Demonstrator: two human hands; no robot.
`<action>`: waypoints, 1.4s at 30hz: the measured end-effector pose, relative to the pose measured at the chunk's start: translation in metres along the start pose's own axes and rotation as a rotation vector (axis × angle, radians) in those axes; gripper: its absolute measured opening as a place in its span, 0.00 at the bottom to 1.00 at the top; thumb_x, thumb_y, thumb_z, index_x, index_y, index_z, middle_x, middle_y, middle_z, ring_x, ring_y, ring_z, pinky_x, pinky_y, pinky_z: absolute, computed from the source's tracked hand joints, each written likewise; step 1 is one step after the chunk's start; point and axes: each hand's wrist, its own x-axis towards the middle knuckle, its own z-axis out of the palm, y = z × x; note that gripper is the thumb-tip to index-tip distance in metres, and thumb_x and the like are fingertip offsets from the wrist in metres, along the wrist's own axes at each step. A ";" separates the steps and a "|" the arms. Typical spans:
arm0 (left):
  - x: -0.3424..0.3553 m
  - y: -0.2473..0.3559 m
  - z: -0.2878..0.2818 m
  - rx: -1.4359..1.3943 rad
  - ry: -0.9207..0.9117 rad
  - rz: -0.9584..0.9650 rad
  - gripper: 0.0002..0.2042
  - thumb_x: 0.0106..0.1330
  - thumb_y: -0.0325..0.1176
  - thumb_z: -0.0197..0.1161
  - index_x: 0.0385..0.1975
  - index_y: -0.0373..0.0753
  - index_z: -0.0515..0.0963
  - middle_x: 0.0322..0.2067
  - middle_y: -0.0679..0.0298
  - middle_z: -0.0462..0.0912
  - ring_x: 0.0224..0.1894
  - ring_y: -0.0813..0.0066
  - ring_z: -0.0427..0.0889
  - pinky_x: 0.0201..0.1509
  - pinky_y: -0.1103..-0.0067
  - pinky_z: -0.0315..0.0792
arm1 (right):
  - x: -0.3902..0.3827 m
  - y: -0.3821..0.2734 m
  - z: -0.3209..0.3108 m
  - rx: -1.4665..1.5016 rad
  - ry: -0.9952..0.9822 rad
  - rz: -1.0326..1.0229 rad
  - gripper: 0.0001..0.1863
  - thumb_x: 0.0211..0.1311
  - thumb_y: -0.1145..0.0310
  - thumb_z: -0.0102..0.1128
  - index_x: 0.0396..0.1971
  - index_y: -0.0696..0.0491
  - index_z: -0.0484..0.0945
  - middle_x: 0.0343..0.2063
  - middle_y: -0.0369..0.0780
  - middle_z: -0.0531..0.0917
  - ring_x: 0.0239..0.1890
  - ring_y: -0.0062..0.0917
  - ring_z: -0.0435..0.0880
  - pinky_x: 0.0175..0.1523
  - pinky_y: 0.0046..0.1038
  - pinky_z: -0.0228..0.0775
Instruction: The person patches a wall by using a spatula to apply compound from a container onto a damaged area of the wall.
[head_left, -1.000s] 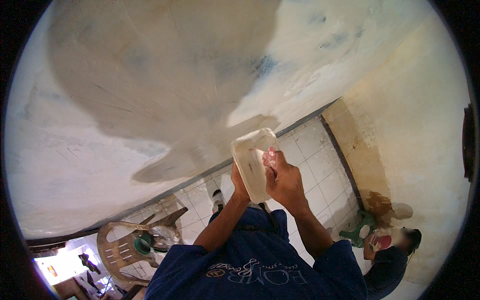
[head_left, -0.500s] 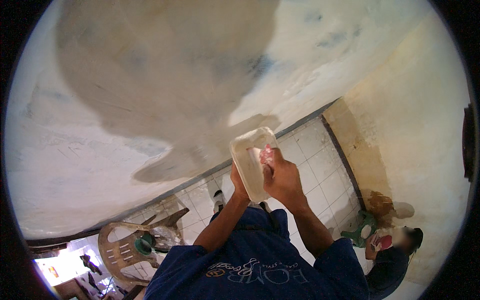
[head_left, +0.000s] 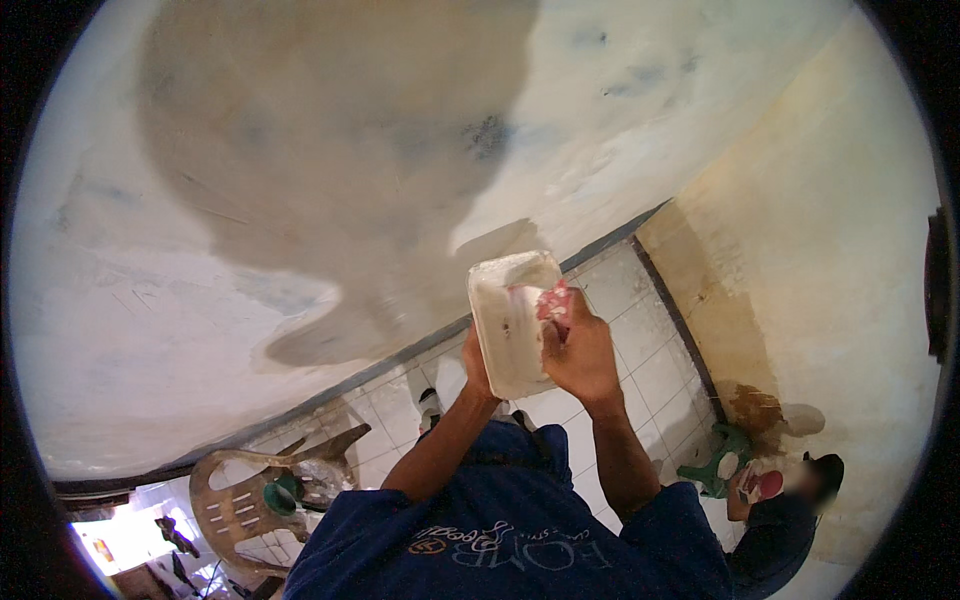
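In the head view, a whitish rectangular tray (head_left: 508,345) is held in front of the person's body, above the tiled floor (head_left: 625,300) and close to the pale wall (head_left: 400,200) as seen from above. The tray is gripped along its left side by the left hand (head_left: 479,362), which is clamped on it; the fingers are largely hidden beneath. A red-handled tool (head_left: 554,302), smeared with white, is clamped in the right hand (head_left: 583,352) over the upper right part of the tray. The working end of the tool is directed into the tray; whether the bottom is touched cannot be told. Pale residue and dark specks are noted on the tray's inner surface.

At lower left, a brown plastic chair (head_left: 222,505) is seen, with a green container (head_left: 283,493) and clear plastic sheeting (head_left: 325,478) at it. At lower right, a dark-clothed co-worker (head_left: 778,535) is positioned near a green plastic object (head_left: 712,467) and the yellowish wall (head_left: 820,300), on which a brown stain (head_left: 752,408) is observed.
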 end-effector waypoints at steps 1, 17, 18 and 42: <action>0.000 0.000 -0.002 -0.045 -0.066 -0.029 0.31 0.66 0.56 0.43 0.63 0.40 0.64 0.56 0.53 0.73 0.55 0.55 0.75 0.60 0.62 0.70 | 0.000 0.002 -0.002 0.001 0.002 -0.003 0.16 0.54 0.79 0.53 0.45 0.59 0.68 0.27 0.53 0.81 0.32 0.46 0.84 0.34 0.34 0.75; 0.008 -0.021 0.051 0.120 -0.046 0.076 0.33 0.67 0.59 0.41 0.65 0.43 0.59 0.60 0.53 0.68 0.59 0.57 0.72 0.63 0.63 0.68 | 0.010 0.014 -0.026 -0.001 -0.075 -0.042 0.18 0.52 0.73 0.57 0.44 0.61 0.67 0.26 0.55 0.80 0.32 0.54 0.80 0.36 0.45 0.73; 0.008 -0.023 0.051 0.119 -0.046 0.084 0.33 0.67 0.59 0.41 0.65 0.43 0.59 0.60 0.53 0.68 0.59 0.57 0.72 0.63 0.63 0.68 | 0.010 0.012 -0.029 0.052 -0.077 -0.042 0.16 0.52 0.75 0.57 0.42 0.61 0.68 0.27 0.54 0.80 0.31 0.51 0.81 0.36 0.41 0.73; -0.002 -0.032 0.048 0.089 -0.095 0.122 0.34 0.69 0.62 0.37 0.63 0.41 0.61 0.57 0.55 0.70 0.57 0.58 0.73 0.61 0.64 0.68 | 0.003 -0.003 -0.044 -0.103 -0.136 -0.044 0.16 0.51 0.77 0.56 0.42 0.61 0.70 0.28 0.54 0.81 0.30 0.49 0.82 0.34 0.39 0.74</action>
